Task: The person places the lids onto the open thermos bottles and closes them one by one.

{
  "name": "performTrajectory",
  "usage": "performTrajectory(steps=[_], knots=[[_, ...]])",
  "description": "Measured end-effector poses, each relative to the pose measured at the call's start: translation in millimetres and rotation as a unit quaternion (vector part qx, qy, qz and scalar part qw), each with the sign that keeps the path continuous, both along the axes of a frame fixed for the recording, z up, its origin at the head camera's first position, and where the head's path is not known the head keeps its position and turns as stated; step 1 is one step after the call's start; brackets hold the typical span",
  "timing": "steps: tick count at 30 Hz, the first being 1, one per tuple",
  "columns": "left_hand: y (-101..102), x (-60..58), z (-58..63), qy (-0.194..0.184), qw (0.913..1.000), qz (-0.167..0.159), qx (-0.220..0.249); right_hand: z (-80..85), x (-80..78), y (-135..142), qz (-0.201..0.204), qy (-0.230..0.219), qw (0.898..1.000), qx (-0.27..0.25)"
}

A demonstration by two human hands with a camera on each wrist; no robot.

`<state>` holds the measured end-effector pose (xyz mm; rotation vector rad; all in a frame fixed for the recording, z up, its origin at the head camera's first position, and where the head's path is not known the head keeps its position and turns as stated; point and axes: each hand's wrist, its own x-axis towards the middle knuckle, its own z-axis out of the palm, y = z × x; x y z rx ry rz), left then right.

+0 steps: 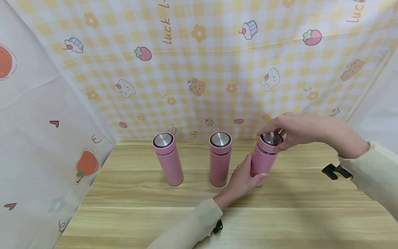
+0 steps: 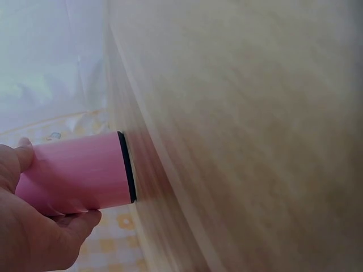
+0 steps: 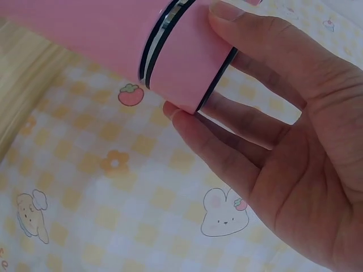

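Observation:
Three pink thermos bottles with steel-topped lids stand in a row on the table. My left hand (image 1: 244, 174) grips the body of the right thermos bottle (image 1: 262, 162) low down, thumb on the near side. From above, my right hand (image 1: 301, 129) holds the lid (image 1: 272, 138) of that same bottle, fingers and thumb at its rim. A silver band shows between lid (image 3: 190, 62) and body in the right wrist view. In the left wrist view, the dark base of the pink body (image 2: 79, 170) is right at the table surface.
The middle thermos bottle (image 1: 220, 162) stands close to my left wrist, and the left thermos bottle (image 1: 169, 162) is farther off. Behind the wooden table (image 1: 130, 200) hangs a yellow checked cloth (image 1: 217, 69). A white printed cloth (image 1: 37, 145) covers the left side.

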<state>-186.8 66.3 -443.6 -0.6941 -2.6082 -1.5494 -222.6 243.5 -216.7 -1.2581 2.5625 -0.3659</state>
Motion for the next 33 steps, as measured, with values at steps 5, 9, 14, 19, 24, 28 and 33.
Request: performTrajectory(steps=[5,9,14,19,24,28,33], knots=[[0.1,-0.1,0.9,-0.001,1.0,0.003,-0.002,0.6,1.0,-2.9,0.012,0.026,1.0,0.005],[0.0,0.2,1.3,-0.003,1.0,0.002,-0.003,1.1,1.7,-5.6,0.009,0.032,0.999,0.015],[-0.1,0.4,1.3,-0.006,1.0,0.002,0.0,0.4,1.8,-8.9,0.002,0.037,0.999,0.015],[-0.1,0.2,0.9,-0.005,1.0,0.001,0.005,-1.8,1.2,-9.9,0.002,0.047,0.999,0.009],[-0.3,0.3,0.7,-0.001,1.0,0.001,0.004,-3.6,2.4,-9.0,0.016,0.073,0.997,0.0],[-0.1,0.4,0.7,0.001,1.0,0.002,0.003,-4.7,2.4,-9.9,0.015,0.095,0.995,-0.004],[0.4,0.3,0.7,-0.003,1.0,0.0,0.006,-4.2,2.8,-12.3,0.011,0.102,0.995,0.009]])
